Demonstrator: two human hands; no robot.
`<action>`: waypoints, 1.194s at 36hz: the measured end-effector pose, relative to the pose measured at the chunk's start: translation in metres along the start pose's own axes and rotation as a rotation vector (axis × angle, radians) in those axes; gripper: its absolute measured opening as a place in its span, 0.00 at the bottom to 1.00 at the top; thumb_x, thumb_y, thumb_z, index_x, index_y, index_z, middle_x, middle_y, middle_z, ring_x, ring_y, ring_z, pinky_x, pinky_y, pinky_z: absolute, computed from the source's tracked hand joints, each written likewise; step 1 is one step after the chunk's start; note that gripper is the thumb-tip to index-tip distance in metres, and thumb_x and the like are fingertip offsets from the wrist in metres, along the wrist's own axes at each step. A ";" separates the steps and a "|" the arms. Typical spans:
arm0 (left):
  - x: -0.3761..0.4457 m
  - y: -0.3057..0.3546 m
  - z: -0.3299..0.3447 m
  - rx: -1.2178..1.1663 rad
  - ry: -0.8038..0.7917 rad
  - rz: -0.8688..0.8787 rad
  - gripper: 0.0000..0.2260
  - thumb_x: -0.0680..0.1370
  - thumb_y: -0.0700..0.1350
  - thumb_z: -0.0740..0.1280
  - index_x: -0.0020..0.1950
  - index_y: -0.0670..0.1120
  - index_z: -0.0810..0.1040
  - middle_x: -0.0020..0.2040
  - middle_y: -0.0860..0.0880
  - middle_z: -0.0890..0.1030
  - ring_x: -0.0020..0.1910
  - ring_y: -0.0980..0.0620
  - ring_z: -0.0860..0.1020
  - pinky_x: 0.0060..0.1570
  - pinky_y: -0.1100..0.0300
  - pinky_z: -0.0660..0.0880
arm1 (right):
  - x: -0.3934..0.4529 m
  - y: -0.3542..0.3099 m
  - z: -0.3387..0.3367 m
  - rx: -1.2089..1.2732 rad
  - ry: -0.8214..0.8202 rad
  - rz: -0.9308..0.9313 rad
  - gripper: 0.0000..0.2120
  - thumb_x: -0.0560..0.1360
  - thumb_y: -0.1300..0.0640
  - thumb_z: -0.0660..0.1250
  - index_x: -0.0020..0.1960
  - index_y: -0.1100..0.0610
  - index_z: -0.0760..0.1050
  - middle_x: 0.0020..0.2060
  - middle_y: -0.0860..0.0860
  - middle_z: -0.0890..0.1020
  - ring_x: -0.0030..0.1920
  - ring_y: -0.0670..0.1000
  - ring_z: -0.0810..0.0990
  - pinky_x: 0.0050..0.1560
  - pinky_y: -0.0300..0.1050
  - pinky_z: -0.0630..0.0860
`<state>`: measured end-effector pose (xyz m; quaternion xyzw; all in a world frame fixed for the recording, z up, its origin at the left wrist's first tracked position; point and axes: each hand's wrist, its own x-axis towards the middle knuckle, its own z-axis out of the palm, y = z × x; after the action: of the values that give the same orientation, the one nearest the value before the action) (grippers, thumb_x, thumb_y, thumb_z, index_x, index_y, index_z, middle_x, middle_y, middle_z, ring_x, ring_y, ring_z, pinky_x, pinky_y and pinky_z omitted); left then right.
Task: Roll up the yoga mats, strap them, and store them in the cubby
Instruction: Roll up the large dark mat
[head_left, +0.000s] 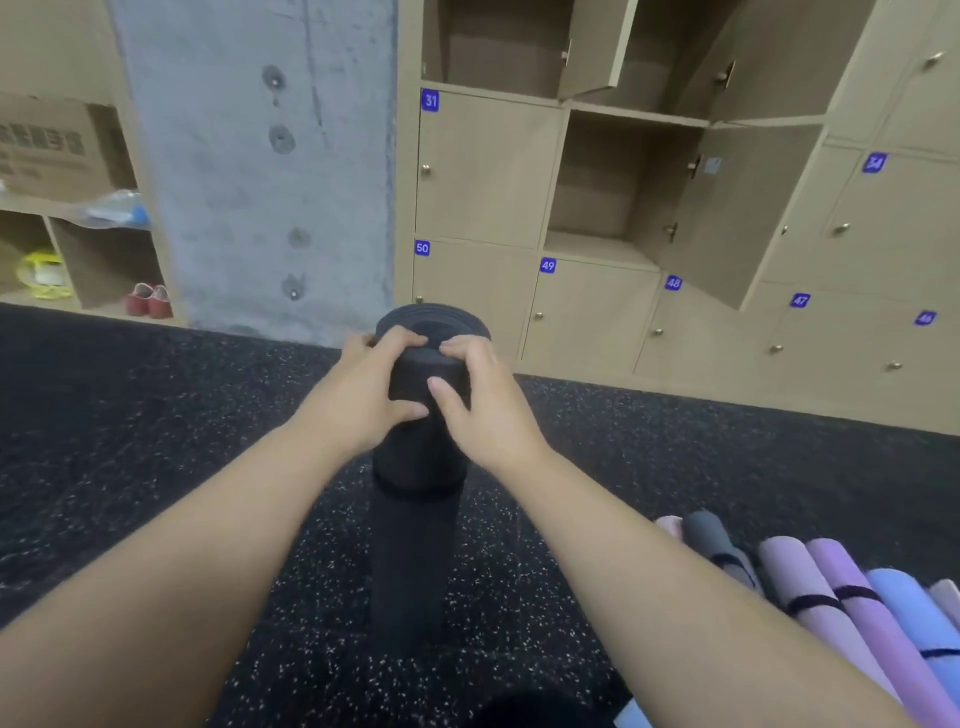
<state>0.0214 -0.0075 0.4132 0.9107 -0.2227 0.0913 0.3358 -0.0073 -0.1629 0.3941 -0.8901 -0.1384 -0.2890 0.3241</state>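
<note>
While the rolled black yoga mat (418, 530) stood upright on the speckled floor (156, 441), left hand (363, 395) and right hand (483, 405) both gripped its upper end, fingers curled round it. Strapped rolled mats (831, 592) lay at lower right. An open cubby (613, 182) sat in the lockers behind.

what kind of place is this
Probably a gym or yoga studio locker area: numbered wooden lockers line the wall, the floor is speckled rubber flooring, and strapped rolled yoga mats lie beside the black rolled mat both hands grip.
</note>
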 end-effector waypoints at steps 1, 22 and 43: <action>0.008 -0.004 0.002 -0.015 0.018 0.007 0.30 0.73 0.45 0.74 0.70 0.57 0.64 0.69 0.45 0.61 0.64 0.46 0.70 0.63 0.52 0.69 | 0.008 0.003 0.004 0.014 0.004 0.016 0.16 0.78 0.57 0.65 0.64 0.60 0.70 0.62 0.51 0.73 0.64 0.51 0.70 0.64 0.40 0.65; 0.229 -0.131 0.030 -0.247 0.054 0.020 0.27 0.72 0.47 0.74 0.68 0.55 0.67 0.65 0.46 0.65 0.55 0.54 0.69 0.54 0.64 0.64 | 0.206 0.123 0.132 0.084 0.095 0.142 0.23 0.73 0.49 0.55 0.61 0.62 0.69 0.57 0.53 0.73 0.58 0.53 0.73 0.56 0.52 0.70; 0.231 -0.115 -0.093 -0.070 -0.613 -0.315 0.19 0.72 0.46 0.75 0.59 0.52 0.73 0.58 0.47 0.65 0.51 0.47 0.73 0.54 0.56 0.70 | 0.246 0.028 0.079 -0.013 -0.698 0.440 0.17 0.75 0.59 0.70 0.62 0.55 0.72 0.57 0.47 0.69 0.65 0.53 0.67 0.68 0.48 0.64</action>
<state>0.2776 0.0509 0.4909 0.9068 -0.1730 -0.2472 0.2945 0.2335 -0.1174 0.4794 -0.9450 -0.0447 0.1055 0.3063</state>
